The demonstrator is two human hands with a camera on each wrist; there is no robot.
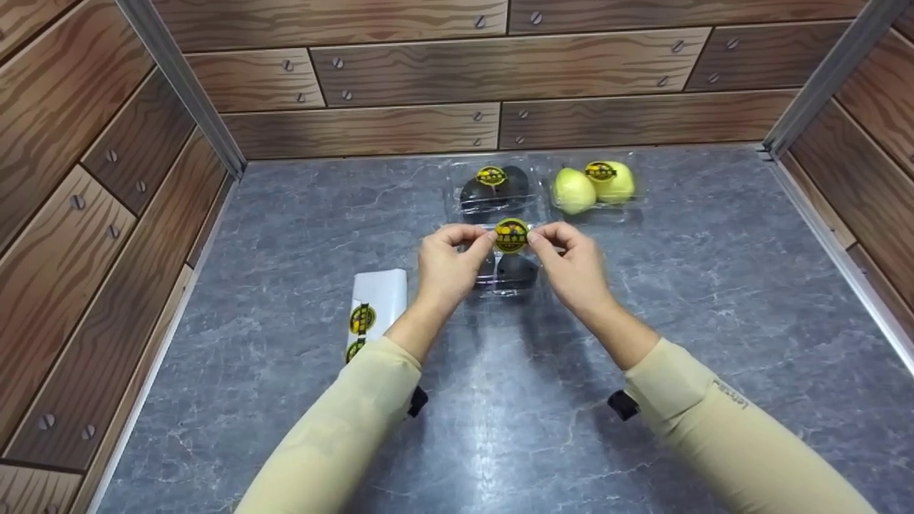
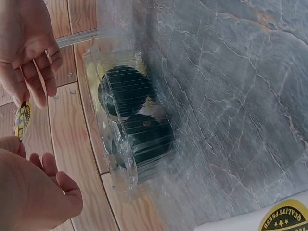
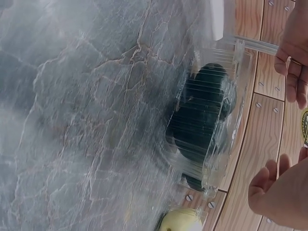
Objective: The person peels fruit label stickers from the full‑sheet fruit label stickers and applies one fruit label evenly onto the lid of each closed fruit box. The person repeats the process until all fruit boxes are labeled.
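Note:
A round black-and-yellow sticker (image 1: 511, 236) is held up between both hands. My left hand (image 1: 450, 260) pinches its left edge, and my right hand (image 1: 570, 263) pinches the right edge. Just below and behind the sticker stands a closed clear plastic clamshell (image 2: 126, 130) with dark avocados (image 1: 516, 272) inside. In the left wrist view the sticker (image 2: 22, 120) appears nearly edge-on, raised above the box's lid. The right wrist view catches only part of the sticker (image 3: 305, 126) at its right border, beside the right hand (image 3: 281, 190).
A white strip of backing paper (image 1: 380, 293) with more such stickers lies left of the hands. At the back stand two clear boxes bearing stickers, one with dark avocados (image 1: 480, 195), the other with yellow-green fruits (image 1: 573, 191). Wood-patterned walls (image 1: 414, 78) enclose the grey marbled tabletop (image 1: 714, 285).

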